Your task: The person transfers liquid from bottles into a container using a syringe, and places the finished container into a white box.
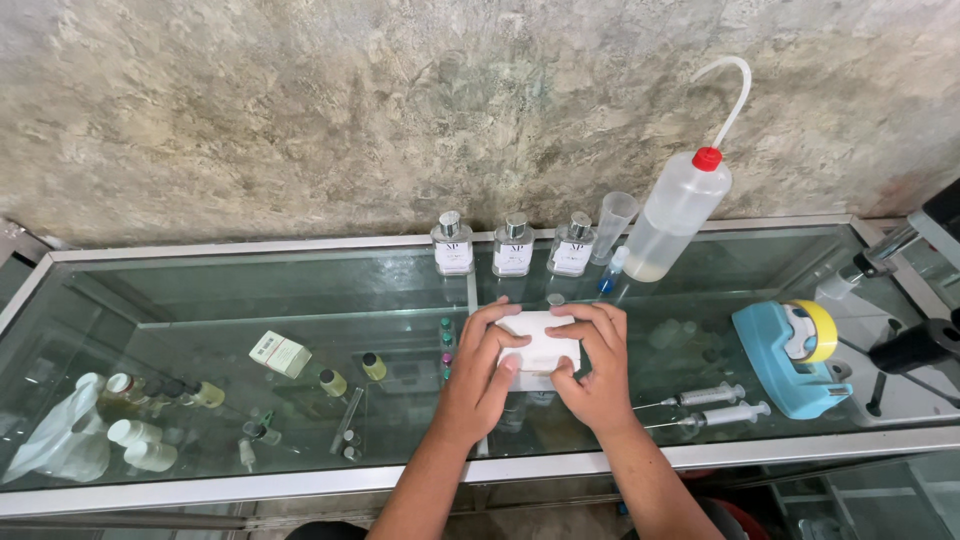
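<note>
Both forearms come up from the bottom edge and meet over the middle of the glass-topped desk (300,262), where the left hand (482,375) and the right hand (595,372) close on a small white box (541,350). Each grip is wrapped around one end of it: left fingers curl over the near-left top, with the thumb pressed against the front face, and right fingers lie across the far-right top, the thumb tucked under the front edge. Neither grip is wide; both are closed onto the box.

That box sits directly between the two grips, its long axis running left to right, so each hand covers one short end and neither is nearer than the other. Whether the box rests on the glass or is lifted just clear of it, I cannot tell from this angle.

Beyond the grips, against the wall, stand three clear square perfume bottles (513,246), and a small plastic cup (613,222) just right of them. Farther right beyond the right grip leans a wash bottle with a red cap (680,212). Right of the right grip lie two syringes (715,404), with a blue tape dispenser (790,355) past them.
</note>
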